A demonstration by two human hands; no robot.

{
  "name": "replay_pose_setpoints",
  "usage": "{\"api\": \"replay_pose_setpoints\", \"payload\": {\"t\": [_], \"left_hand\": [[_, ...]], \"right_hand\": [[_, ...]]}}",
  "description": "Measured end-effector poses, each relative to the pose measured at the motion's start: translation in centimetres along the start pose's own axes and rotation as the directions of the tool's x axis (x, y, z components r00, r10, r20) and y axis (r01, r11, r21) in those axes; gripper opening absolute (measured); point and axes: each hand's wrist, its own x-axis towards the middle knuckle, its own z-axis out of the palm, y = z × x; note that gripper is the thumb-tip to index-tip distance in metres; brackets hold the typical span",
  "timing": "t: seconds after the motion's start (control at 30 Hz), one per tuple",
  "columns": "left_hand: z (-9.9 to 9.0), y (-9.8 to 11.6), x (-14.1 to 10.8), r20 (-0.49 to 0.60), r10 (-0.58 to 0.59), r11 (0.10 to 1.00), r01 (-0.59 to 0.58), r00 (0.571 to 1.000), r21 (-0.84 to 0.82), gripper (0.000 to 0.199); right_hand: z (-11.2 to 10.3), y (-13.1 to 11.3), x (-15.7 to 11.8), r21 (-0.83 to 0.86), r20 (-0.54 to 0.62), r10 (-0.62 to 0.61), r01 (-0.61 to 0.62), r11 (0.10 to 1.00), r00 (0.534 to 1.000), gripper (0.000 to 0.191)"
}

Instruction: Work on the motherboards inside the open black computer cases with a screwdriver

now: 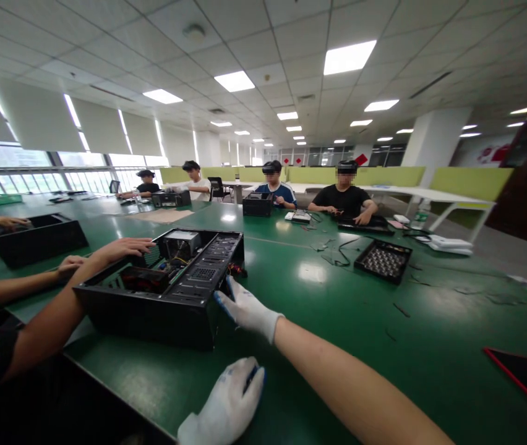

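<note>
A black computer case [145, 312] lies on its side with its top side open, showing a power supply [182, 242], drive bays and wires. My right hand [247, 309], in a white glove with a blue palm, has its fingers extended against the near front corner of the case. Lower down, my left hand [231, 398], gloved the same way, is over the table with its fingers curled; whatever may be inside them is hidden. A co-worker's bare hand [124, 248] reaches across the far-left rim of the case, and another bare hand [69, 266] is just behind.
The green table [319, 334] carries a black panel [383, 259] holding many small pieces, loose cables [342, 253] and a red-edged black device [526, 380]. Another case [38, 238] stands left. Several people work opposite, one at a flat black panel [365, 225]. A bottle [422, 213] stands right.
</note>
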Motion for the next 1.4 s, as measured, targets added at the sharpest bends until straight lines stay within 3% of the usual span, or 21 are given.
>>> {"api": "replay_pose_setpoints", "payload": {"t": [0.1, 0.2, 0.43, 0.6, 0.73, 0.87, 1.0, 1.1, 1.17, 1.27, 1.33, 1.4], "left_hand": [[0.8, -0.8, -0.4, 0.008, -0.026, 1.0, 0.026, 1.0, -0.004, 0.04], [1.2, -0.3, 0.0, 0.03, -0.029, 1.0, 0.03, 0.999, -0.002, 0.04], [0.6, 4.5, 3.6, 0.233, 0.021, 1.0, -0.021, 0.972, -0.003, 0.042], [2.5, 7.2, 5.9, 0.282, 0.123, 0.992, -0.127, 0.952, -0.004, 0.044], [4.3, 8.8, 7.1, 0.262, 0.153, 0.988, -0.15, 0.953, -0.03, 0.048], [3.8, 9.6, 8.1, 0.157, 0.169, 0.984, -0.158, 0.973, -0.078, 0.039], [0.7, 9.0, 10.5, -0.1, 0.115, 0.989, -0.123, 0.988, -0.079, 0.028], [-2.4, 8.3, 13.2, -0.275, 0.079, 0.997, -0.076, 0.958, 0.021, 0.034], [-4.3, 7.9, 15.2, -0.32, 0.057, 0.992, -0.019, 0.946, 0.122, 0.04], [-6.4, 7.0, 18.5, -0.261, -0.001, 0.961, 0.073, 0.965, 0.265, 0.059], [-7.3, 6.2, 20.6, -0.159, -0.066, 0.931, 0.118, 0.985, 0.346, 0.081], [-7.7, 5.4, 22.4, -0.059, -0.112, 0.9, 0.126, 0.992, 0.418, 0.088]], "right_hand": [[-1.1, 2.0, -4.8, -0.119, 0.008, 0.083, -0.081, 0.99, 0.997, 0.094], [-3.7, 3.9, -9.4, -0.21, -0.033, 0.167, -0.17, 0.963, 0.985, 0.088], [-8.9, 6.8, -20.4, -0.293, -0.238, 0.298, -0.361, 0.886, 0.925, 0.075], [-10.4, 8.5, -25.7, -0.302, -0.375, 0.305, -0.426, 0.853, 0.876, 0.068], [-10.6, 8.6, -26.7, -0.274, -0.44, 0.299, -0.444, 0.853, 0.847, 0.065], [-10.6, 7.7, -26.6, -0.279, -0.439, 0.303, -0.449, 0.849, 0.846, 0.065], [-10.8, 7.2, -26.7, -0.259, -0.41, 0.329, -0.454, 0.852, 0.851, 0.066], [-11.1, 7.2, -26.8, -0.234, -0.406, 0.35, -0.466, 0.853, 0.844, 0.068], [-11.2, 7.1, -26.8, -0.223, -0.404, 0.363, -0.475, 0.852, 0.84, 0.07], [-11.3, 6.8, -26.7, -0.216, -0.383, 0.387, -0.488, 0.845, 0.839, 0.076], [-11.4, 6.4, -26.7, -0.212, -0.369, 0.401, -0.496, 0.842, 0.838, 0.077], [-11.4, 6.0, -26.6, -0.204, -0.363, 0.406, -0.497, 0.843, 0.838, 0.078]]}}
